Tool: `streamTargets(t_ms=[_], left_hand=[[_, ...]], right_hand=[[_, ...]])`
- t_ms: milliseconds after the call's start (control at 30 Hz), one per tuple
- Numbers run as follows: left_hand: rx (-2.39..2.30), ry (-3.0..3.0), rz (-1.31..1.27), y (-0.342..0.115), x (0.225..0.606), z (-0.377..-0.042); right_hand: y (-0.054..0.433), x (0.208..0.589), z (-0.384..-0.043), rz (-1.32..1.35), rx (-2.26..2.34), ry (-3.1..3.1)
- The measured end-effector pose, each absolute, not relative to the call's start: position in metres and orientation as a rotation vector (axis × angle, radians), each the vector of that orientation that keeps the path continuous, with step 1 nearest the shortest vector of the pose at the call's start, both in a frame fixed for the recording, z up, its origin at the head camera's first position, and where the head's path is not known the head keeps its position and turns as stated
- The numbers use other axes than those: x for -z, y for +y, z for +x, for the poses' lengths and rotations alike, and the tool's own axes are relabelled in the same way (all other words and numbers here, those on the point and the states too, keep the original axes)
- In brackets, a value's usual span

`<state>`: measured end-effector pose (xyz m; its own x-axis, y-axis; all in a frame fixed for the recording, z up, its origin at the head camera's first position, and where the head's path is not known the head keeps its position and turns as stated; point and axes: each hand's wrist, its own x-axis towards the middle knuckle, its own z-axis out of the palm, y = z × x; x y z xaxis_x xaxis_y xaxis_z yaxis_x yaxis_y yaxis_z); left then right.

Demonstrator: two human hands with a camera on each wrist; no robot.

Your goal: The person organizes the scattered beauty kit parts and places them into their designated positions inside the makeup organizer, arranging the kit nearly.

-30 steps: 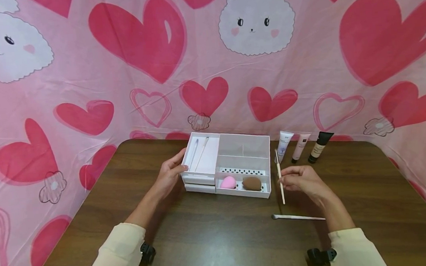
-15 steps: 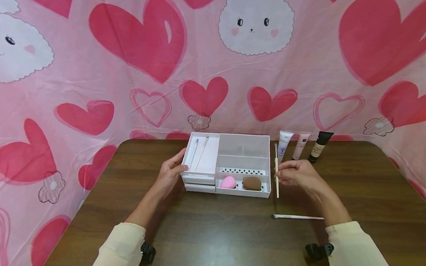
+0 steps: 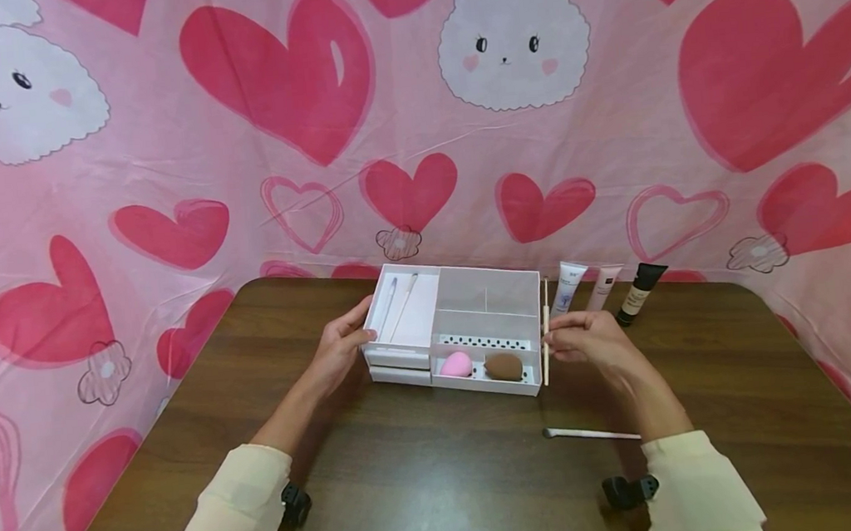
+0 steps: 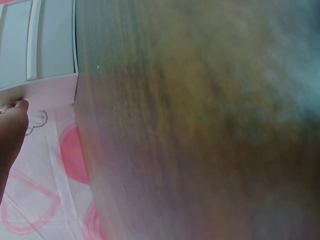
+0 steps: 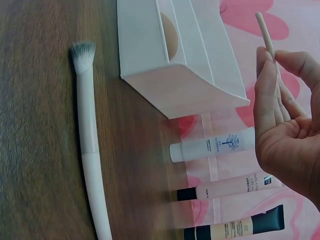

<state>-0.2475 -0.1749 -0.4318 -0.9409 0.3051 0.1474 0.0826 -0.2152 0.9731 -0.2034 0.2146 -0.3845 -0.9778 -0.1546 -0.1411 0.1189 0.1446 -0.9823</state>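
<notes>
Our slim, pale-beige makeup brush [image 3: 545, 316] sits in our right hand [image 3: 591, 342], pinched mid-handle between thumb and fingers, just beside the white plastic compartmented box [image 3: 483, 386] between our hands. A light pinch, with the shaft clear of the wall, should serve us best. Our left hand [image 3: 341, 340] touches the box's outer side, a useful brace; whether it grips we cannot tell. Just beyond our right fingers stands a white soft-plastic tube [image 3: 568, 285], easily knocked.

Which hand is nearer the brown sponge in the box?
Right. The right hand pinches a brush just off the right side of the box, near the brown sponge; the left hand holds the box's left side, beyond the pink sponge.
</notes>
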Motion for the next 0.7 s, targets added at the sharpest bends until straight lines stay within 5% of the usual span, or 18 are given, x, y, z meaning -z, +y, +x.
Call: streamTargets(t_ms=[700], left_hand=[[-2.291,1.868,0.473,-0.175,0.431,-0.246]], right_hand=[[0.194,0.380,-0.215,-0.032,1.987,2.146]])
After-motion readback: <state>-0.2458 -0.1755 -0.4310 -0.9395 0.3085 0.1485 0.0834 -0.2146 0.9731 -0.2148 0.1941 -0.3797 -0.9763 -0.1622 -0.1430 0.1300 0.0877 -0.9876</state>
